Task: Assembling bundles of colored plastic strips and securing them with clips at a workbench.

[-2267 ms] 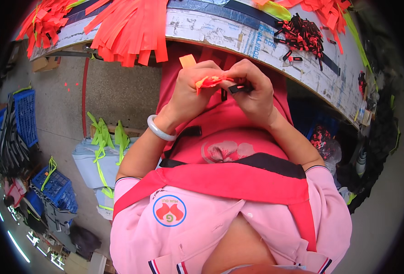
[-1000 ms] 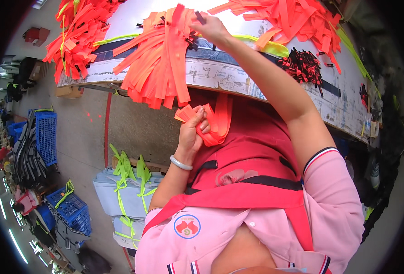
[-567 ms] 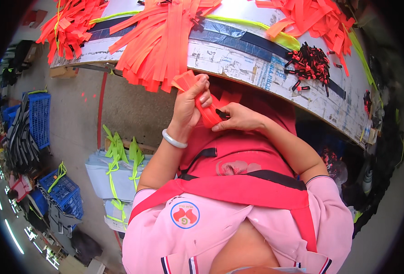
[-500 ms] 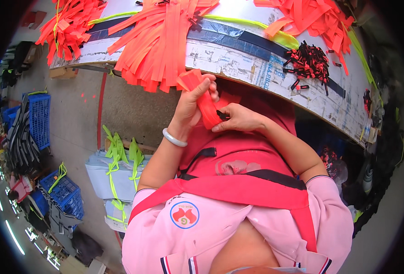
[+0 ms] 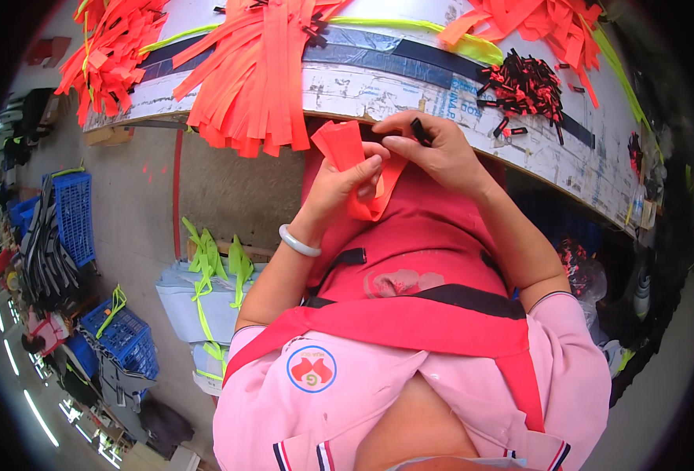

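Observation:
My left hand [image 5: 351, 184], with a pale bangle at its wrist, is closed around flat orange-red fabric strips [image 5: 337, 140]. Their ends stick up past the thumb, and a band of them curves down below the hand and up toward the right. My right hand [image 5: 445, 157] is raised by the table edge with fingers bent. A small black piece [image 5: 421, 132] is held in its fingers; its exact kind cannot be made out. Ahead of the left hand, a big bundle of orange-red strips [image 5: 264, 86] hangs over the table edge.
On the white-topped table [image 5: 363, 90] lie a pile of small black-and-red pieces [image 5: 526, 94] and further strip bundles [image 5: 107, 59] at far left and far right. A yellow-green cord crosses it. Pale fabric stacks [image 5: 186, 294] and blue baskets [image 5: 119, 330] stand on the left.
My right hand has moved up and away from the lower part of the strips toward the table edge, carrying the black piece. My left hand keeps its hold, and the strips hang more loosely.

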Motion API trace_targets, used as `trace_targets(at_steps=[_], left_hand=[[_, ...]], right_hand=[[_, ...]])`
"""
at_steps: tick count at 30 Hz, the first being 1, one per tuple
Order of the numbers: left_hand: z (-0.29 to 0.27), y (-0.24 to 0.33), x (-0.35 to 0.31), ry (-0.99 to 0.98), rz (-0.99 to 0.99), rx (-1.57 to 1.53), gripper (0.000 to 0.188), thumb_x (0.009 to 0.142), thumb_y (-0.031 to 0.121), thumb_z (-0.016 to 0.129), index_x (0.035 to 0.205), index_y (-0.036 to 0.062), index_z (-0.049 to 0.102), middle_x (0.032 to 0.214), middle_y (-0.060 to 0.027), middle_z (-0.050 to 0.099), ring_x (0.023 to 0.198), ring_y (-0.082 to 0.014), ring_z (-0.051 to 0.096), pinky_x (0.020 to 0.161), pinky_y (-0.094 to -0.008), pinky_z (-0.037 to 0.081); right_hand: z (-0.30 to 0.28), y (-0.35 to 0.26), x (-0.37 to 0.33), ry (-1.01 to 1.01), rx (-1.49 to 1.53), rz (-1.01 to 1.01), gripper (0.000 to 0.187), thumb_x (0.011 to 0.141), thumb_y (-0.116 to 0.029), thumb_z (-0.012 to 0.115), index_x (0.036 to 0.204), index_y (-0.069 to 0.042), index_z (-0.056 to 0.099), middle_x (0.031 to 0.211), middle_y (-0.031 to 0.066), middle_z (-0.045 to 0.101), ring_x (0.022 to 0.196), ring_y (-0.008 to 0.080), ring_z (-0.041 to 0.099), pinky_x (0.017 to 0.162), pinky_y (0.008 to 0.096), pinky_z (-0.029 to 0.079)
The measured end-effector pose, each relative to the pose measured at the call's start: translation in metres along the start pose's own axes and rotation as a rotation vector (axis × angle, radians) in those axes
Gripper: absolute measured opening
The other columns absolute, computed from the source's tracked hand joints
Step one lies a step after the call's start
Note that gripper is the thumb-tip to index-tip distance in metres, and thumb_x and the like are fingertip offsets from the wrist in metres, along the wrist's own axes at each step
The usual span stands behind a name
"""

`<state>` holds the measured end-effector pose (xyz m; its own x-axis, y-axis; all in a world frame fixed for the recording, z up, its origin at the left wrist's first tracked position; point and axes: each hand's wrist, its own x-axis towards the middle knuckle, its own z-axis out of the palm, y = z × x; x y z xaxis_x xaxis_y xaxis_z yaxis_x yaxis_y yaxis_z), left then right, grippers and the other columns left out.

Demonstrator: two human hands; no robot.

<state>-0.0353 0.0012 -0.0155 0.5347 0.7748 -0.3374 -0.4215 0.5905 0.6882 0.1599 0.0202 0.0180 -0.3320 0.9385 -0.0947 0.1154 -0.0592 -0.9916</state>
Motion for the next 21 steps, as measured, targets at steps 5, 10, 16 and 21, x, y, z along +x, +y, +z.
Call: trace_targets(at_steps=[5, 10, 16, 21], left_hand=[[0.006, -0.01, 0.006, 0.007, -0.043, 0.06, 0.01, 0.088, 0.008, 0.065, 0.089, 0.0069, 0.056, 0.068, 0.0016, 0.052, 0.055, -0.0076, 0.049, 0.05, -0.0222, 0.038], [-0.006, -0.006, 0.006, -0.052, -0.095, -0.121, 0.023, 0.088, 0.014, 0.067, 0.107, 0.0034, 0.057, 0.079, -0.0003, 0.056, 0.062, -0.0078, 0.052, 0.054, -0.0228, 0.041], [-0.018, 0.013, 0.004, -0.091, -0.15, -0.381, 0.038, 0.091, 0.023, 0.064, 0.12, 0.0007, 0.057, 0.098, -0.005, 0.064, 0.076, -0.01, 0.059, 0.066, -0.023, 0.047], [0.006, 0.019, 0.006, 0.111, 0.287, 0.215, 0.02, 0.094, 0.017, 0.061, 0.106, 0.0011, 0.063, 0.088, -0.0009, 0.063, 0.075, -0.0081, 0.057, 0.067, -0.023, 0.045]], right_hand=[[0.019, 0.002, 0.007, 0.095, -0.373, -0.262, 0.024, 0.086, -0.012, 0.066, 0.11, -0.01, 0.065, 0.087, 0.0098, 0.066, 0.072, 0.0134, 0.063, 0.065, 0.0282, 0.051], [0.016, 0.006, -0.003, 0.12, -0.238, -0.283, 0.019, 0.086, -0.005, 0.065, 0.105, -0.004, 0.064, 0.083, 0.0082, 0.066, 0.074, 0.0127, 0.065, 0.065, 0.0278, 0.052], [-0.005, -0.019, -0.01, -0.016, 0.17, -0.027, 0.011, 0.089, -0.008, 0.066, 0.097, -0.001, 0.064, 0.089, 0.0005, 0.063, 0.086, 0.0056, 0.054, 0.079, 0.0216, 0.044], [0.0, -0.026, -0.003, 0.098, 0.243, 0.049, 0.015, 0.092, -0.015, 0.064, 0.098, -0.002, 0.064, 0.077, -0.0053, 0.053, 0.072, 0.0029, 0.045, 0.066, 0.0191, 0.039]])
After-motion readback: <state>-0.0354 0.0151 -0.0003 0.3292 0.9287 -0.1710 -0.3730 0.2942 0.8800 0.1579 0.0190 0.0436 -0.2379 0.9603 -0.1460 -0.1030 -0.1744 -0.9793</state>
